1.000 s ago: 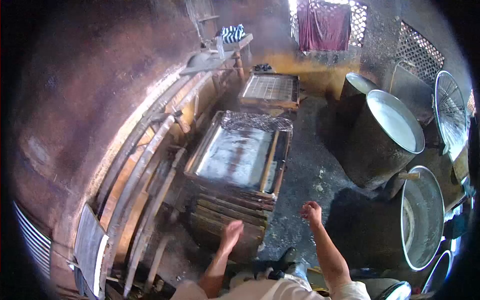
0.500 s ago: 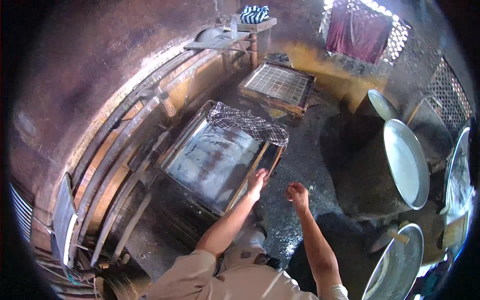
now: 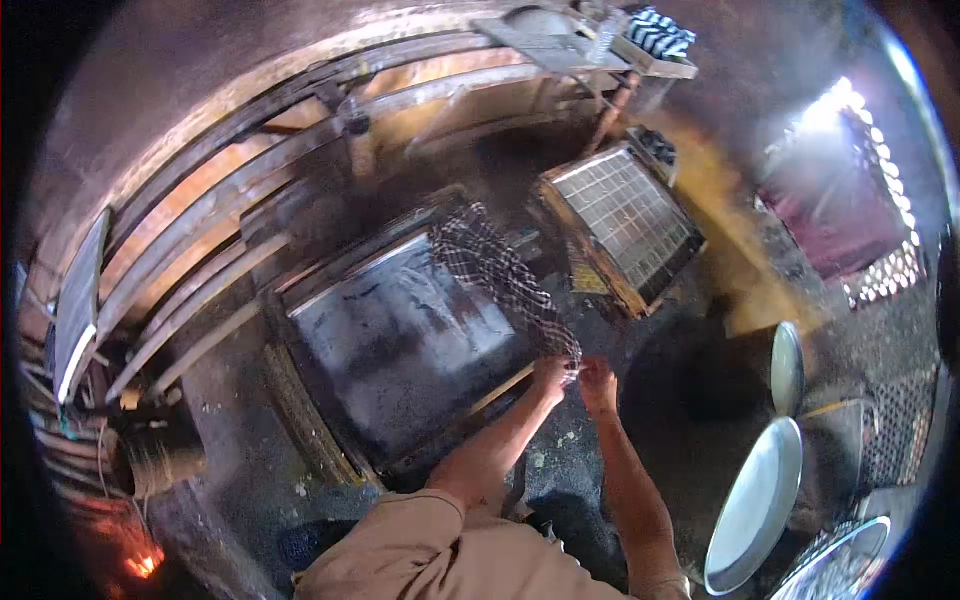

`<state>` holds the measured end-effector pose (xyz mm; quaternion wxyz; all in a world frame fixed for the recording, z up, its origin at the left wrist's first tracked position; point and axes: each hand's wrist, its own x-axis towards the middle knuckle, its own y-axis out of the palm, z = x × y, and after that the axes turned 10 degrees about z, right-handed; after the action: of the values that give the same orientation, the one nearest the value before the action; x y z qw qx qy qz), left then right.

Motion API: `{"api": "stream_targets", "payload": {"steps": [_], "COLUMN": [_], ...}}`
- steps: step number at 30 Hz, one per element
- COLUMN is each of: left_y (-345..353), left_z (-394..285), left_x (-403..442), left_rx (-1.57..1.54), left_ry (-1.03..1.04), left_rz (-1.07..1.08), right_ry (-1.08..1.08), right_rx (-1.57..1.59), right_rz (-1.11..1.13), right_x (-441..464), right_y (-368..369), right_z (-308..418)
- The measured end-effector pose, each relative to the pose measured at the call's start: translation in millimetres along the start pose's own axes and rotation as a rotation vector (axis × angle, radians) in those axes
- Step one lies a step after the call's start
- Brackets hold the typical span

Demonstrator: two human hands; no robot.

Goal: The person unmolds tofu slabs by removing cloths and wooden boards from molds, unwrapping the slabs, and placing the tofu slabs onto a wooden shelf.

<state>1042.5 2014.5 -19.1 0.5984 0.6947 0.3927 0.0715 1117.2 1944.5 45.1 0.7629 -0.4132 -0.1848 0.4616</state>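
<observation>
Curling left hand (image 3: 549, 378) around the end of cloth (image 3: 490, 264) beside tray (image 3: 385, 360), bending right hand's (image 3: 599, 386) fingers against it, without showing any sure grip; draping the rest along tray's edge, probably for support.

There are one left hand (image 3: 548, 378), one right hand (image 3: 600, 388), one checked cloth (image 3: 500, 270) and one striped bundle (image 3: 660, 35). I count one gridded frame (image 3: 625, 215), one bottle (image 3: 604, 42), two vats (image 3: 799, 455).

The left arm (image 3: 492, 447) slants toward the far right, while the right arm (image 3: 634, 490) stretches far, leaning slightly left. The left hand (image 3: 549, 379) and right hand (image 3: 600, 387) are close together, facing inward; finger closure is too small to tell.
</observation>
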Motion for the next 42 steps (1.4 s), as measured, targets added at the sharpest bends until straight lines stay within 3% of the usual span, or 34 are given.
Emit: {"api": "stream_targets", "payload": {"steps": [3,4,6,7,8,9,10,11,12,13,14,17,18,20,23,25,27,29,31,34,36,38,40,42], "left_y": [69.9,102.4,149.2,93.4,100.2,106.9,113.5,112.4,57.8,-3.2,-61.9,-94.9,-132.2,-40.7,-34.2,-35.7,-59.1,-79.0,-79.8,-70.0,-78.2,-92.1,-102.4,-102.1], "left_z": [-58.7,-84.7,-191.3,-199.7,-213.3,-226.7,-239.8,-234.2,-215.6,-190.6,-157.6,-93.4,-65.3,-45.6,-22.6,-14.4,-6.4,-4.3,-12.7,-32.4,-36.8,-29.1,-27.0,-32.5], "left_x": [-36.0,-57.6,-150.8,-162.2,-189.1,-216.0,-243.0,-256.8,-263.4,-259.0,-251.8,-221.1,-197.9,-170.3,-135.5,-126.2,-120.7,-118.5,-118.6,-118.5,-119.4,-119.5,-118.1,-119.2], "left_rx": [0.108,0.189,1.679,1.450,1.232,0.771,0.361,0.401,0.427,0.453,0.610,1.321,1.444,1.766,1.903,2.112,2.173,2.280,2.315,2.298,2.369,2.433,2.487,2.470], "left_ry": [0.031,0.051,0.851,0.760,0.458,0.208,0.123,0.094,0.127,0.169,0.229,0.288,0.484,0.109,0.288,0.185,0.261,0.329,0.181,-0.060,0.051,0.157,0.524,0.488], "left_rz": [0.123,0.158,0.469,0.465,0.231,-0.070,-0.369,-0.682,-0.509,-0.336,-0.516,-0.912,-0.930,-1.257,-1.214,-0.962,-0.952,-0.883,-0.765,-0.619,-0.586,-0.537,-0.588,-0.571], "right_ry": [-0.053,-0.160,-0.155,-0.128,-0.134,-0.274,-0.426,-0.580,-0.867,-0.908,-0.911,-0.984,-0.992,-1.071,-1.168,-1.216,-1.180,-1.160,-1.132,-1.349,-1.433,-1.385,-1.336,-1.469], "right_rx": [0.010,0.166,0.319,0.464,0.480,0.353,0.226,0.097,-0.041,-0.029,-0.165,-0.387,-0.464,-0.448,-0.418,-0.396,-0.680,-0.711,-0.745,-0.685,-0.923,-0.837,-0.754,-0.682], "right_rz": [0.035,0.033,0.078,0.103,0.133,0.172,0.204,0.231,0.327,0.353,0.422,0.560,0.573,0.580,0.550,0.526,0.638,0.696,0.746,0.683,0.559,0.571,0.578,0.500], "right_x": [29.4,43.2,70.2,76.4,73.1,67.3,66.3,68.3,76.1,77.1,70.7,60.8,60.3,66.7,73.3,75.3,78.2,79.4,81.0,93.9,103.9,86.7,84.0,98.2], "right_y": [-6.6,1.0,5.9,11.6,15.0,11.8,6.5,4.6,13.8,21.7,30.5,51.4,60.9,72.7,77.1,78.0,76.2,76.3,76.8,93.8,120.4,93.6,87.1,105.3], "right_z": [8.8,-13.7,-38.2,-42.0,-36.6,-20.8,-2.2,10.3,8.6,10.3,9.5,-9.5,-14.3,-27.1,-37.5,-34.7,-22.2,-10.2,-5.5,-27.4,-52.2,-27.4,-16.2,-37.2]}}
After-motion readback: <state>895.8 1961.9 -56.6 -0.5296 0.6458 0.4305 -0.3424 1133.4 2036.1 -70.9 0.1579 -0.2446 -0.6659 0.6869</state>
